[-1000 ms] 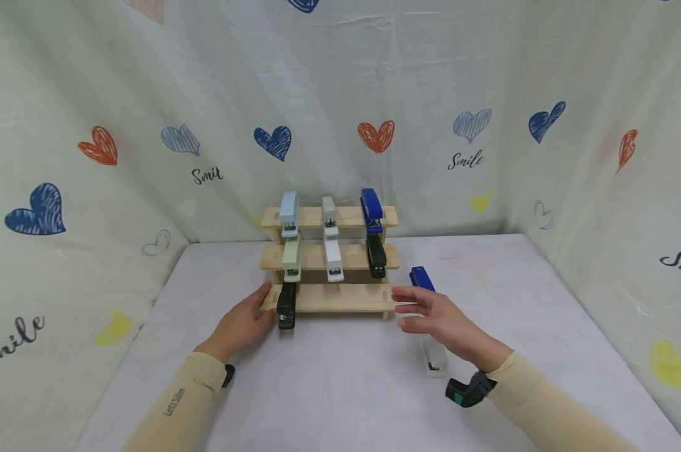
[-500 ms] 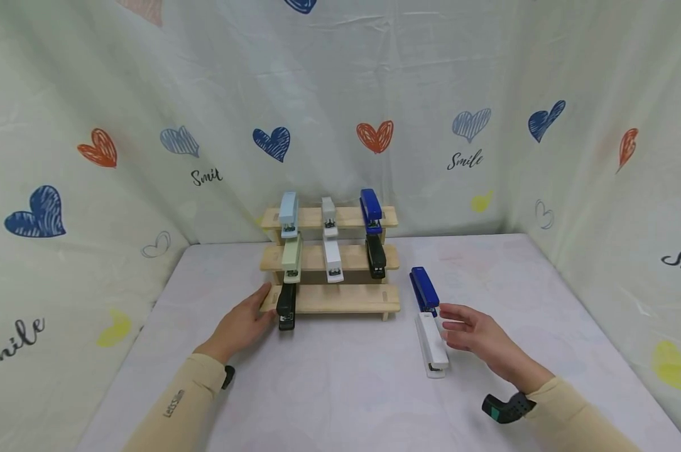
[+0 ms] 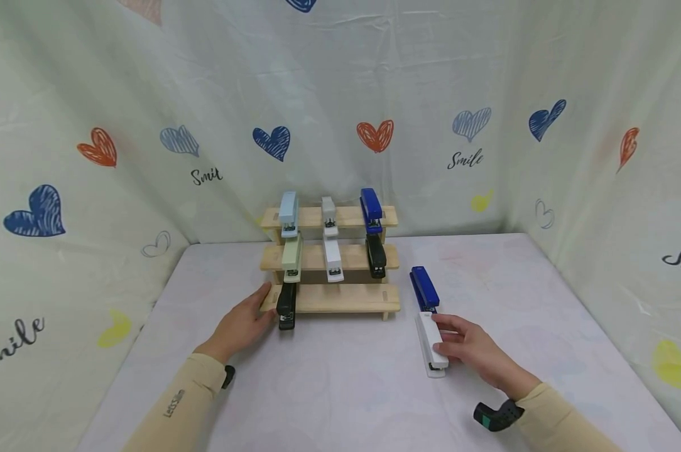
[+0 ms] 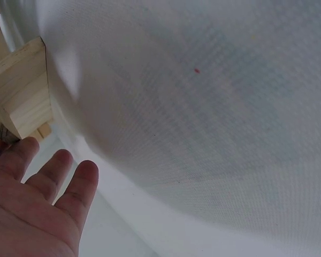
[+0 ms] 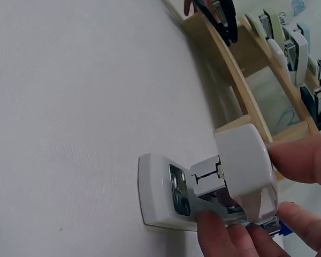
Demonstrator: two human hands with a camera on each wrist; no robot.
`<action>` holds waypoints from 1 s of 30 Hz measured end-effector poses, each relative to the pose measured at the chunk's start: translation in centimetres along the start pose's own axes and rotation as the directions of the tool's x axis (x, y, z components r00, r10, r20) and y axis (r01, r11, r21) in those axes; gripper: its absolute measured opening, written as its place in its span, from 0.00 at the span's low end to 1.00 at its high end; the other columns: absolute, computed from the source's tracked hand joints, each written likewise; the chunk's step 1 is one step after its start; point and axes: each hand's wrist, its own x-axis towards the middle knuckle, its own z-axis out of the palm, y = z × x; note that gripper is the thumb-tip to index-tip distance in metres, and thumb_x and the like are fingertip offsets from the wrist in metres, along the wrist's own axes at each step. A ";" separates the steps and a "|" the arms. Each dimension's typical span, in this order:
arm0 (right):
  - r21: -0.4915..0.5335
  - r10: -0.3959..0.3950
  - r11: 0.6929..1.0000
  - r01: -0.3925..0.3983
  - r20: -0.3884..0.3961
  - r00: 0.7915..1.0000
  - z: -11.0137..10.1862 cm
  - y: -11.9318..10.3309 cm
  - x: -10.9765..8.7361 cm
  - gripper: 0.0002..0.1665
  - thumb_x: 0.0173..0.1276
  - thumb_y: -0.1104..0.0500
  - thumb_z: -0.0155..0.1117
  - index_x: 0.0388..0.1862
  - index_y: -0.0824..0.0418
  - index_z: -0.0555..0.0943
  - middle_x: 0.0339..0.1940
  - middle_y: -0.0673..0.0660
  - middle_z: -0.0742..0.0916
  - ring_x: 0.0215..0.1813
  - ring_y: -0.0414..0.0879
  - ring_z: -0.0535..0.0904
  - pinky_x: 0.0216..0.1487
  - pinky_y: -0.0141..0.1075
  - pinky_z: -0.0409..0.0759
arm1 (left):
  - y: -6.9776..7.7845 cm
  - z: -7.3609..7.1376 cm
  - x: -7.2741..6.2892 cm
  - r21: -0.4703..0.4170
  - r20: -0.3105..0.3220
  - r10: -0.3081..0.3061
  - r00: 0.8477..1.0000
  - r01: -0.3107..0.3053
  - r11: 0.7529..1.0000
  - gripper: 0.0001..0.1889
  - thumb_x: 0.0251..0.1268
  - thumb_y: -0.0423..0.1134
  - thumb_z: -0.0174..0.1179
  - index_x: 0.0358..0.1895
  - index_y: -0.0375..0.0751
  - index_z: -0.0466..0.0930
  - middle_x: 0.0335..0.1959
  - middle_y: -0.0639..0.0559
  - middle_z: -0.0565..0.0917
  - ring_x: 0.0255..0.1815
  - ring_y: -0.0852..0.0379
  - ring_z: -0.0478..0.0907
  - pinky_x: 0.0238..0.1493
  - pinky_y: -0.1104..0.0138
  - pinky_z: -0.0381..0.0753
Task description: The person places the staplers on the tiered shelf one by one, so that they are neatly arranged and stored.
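Note:
A three-tier wooden display rack (image 3: 346, 298) stands at the table's back. My left hand (image 3: 241, 326) holds the left end of its lowest step, thumb in front and fingers at the far corner. In the left wrist view, outer fingers (image 4: 80, 184) extend beyond the wood. A black stapler (image 3: 286, 306) sits on that step, close to the left thumb. At the right, my right hand (image 3: 476, 351) grips a white stapler (image 3: 431, 342) lying on the table. The right wrist view shows fingers (image 5: 299, 160) on both sides of its top arm. A blue stapler (image 3: 424, 289) lies just behind it.
The upper steps carry several staplers: light blue (image 3: 288, 210), grey (image 3: 328, 213) and blue (image 3: 371, 207) on top, pale green (image 3: 291, 257), white (image 3: 333, 257) and black (image 3: 376, 254) below. A heart-printed curtain (image 3: 329, 75) encloses the white table (image 3: 329, 389).
My right hand has moved from the rack's lowest step to the right, past the white stapler, then back left onto it. My left hand stays at the rack.

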 end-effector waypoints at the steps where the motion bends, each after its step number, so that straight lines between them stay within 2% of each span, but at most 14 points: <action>1: 0.003 -0.001 1.000 0.001 -0.001 1.000 0.0 0.0 0.0 0.43 0.64 0.61 0.74 0.74 0.64 0.66 0.69 0.68 0.73 0.66 0.63 0.73 0.51 0.46 0.84 | 0.0 0.0 0.0 0.000 -0.001 0.001 1.000 -0.001 1.000 0.36 0.75 0.46 0.52 0.78 0.33 0.52 0.75 0.32 0.61 0.72 0.33 0.61 0.68 0.43 0.63; 10: 0.054 0.007 0.999 -0.007 -0.004 1.000 0.3 0.1 -0.1 0.43 0.64 0.63 0.73 0.75 0.63 0.65 0.71 0.69 0.70 0.67 0.63 0.72 0.51 0.47 0.83 | 0.0 -0.1 0.0 -0.006 -0.001 0.005 1.000 -0.005 1.000 0.36 0.75 0.46 0.52 0.78 0.32 0.52 0.75 0.32 0.61 0.72 0.33 0.61 0.69 0.44 0.63; 16: 0.052 0.030 0.998 -0.029 -0.013 0.999 0.5 -0.1 -0.3 0.46 0.61 0.63 0.75 0.76 0.61 0.64 0.72 0.69 0.69 0.67 0.64 0.71 0.48 0.45 0.84 | -0.1 0.0 0.1 -0.004 0.002 0.003 1.000 -0.003 1.000 0.36 0.75 0.46 0.52 0.78 0.32 0.51 0.75 0.32 0.60 0.72 0.33 0.61 0.69 0.44 0.62; 30: 0.019 0.045 0.999 -0.044 -0.062 0.997 1.1 -0.5 -0.6 0.46 0.61 0.62 0.75 0.75 0.63 0.63 0.69 0.69 0.72 0.62 0.61 0.76 0.44 0.45 0.85 | -0.2 0.1 0.1 -0.005 0.005 -0.002 1.000 0.002 1.000 0.36 0.75 0.46 0.52 0.79 0.33 0.51 0.75 0.32 0.60 0.72 0.33 0.61 0.69 0.43 0.62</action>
